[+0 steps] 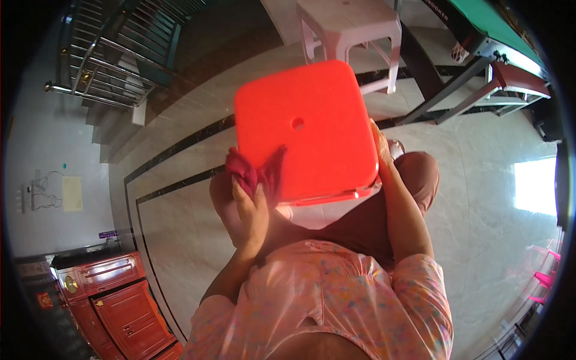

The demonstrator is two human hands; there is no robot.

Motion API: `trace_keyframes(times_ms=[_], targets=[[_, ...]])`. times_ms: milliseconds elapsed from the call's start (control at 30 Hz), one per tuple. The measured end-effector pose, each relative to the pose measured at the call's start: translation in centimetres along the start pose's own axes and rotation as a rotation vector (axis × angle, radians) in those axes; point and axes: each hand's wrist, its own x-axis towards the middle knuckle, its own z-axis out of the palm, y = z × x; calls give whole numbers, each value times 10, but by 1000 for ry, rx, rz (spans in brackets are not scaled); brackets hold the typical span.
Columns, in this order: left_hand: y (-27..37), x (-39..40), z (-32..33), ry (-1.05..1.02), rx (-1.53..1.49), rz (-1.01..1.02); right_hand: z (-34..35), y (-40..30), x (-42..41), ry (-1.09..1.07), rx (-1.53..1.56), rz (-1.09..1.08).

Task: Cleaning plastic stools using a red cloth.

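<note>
A red plastic stool [310,148] with a small round hole in its square seat stands before me, between my knees. My left hand [253,202] grips a dark red cloth [247,173], bunched up at the seat's left front corner; one end of the cloth lies over the seat. At the stool's right side is my right hand [381,146], holding its edge, the fingers partly hidden by the seat and its rim.
Beyond the red stool is a pale plastic stool [355,27]. A green-topped game table [508,27] and a dark red bench [517,81] are at the upper right. Metal stair railings [112,63] rise at the upper left, and a red wooden cabinet [128,310] is at the lower left.
</note>
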Motion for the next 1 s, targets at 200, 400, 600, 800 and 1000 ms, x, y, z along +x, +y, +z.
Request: trace_keyframes(times_ms=[200, 400, 600, 800, 1000], targets=[[11, -22, -1, -167, 575, 474, 14, -2, -8, 152, 97, -9], [42, 0, 25, -298, 505, 870, 17, -13, -17, 143, -39, -139], [96, -8, 74, -271, 500, 962, 11, 2, -5, 158, -104, -236], [58, 11, 23, -409, 500, 916, 12, -2, -4, 144, -120, -151], [-9, 32, -23, -342, 629, 842, 10, 6, -4, 145, -221, -340]])
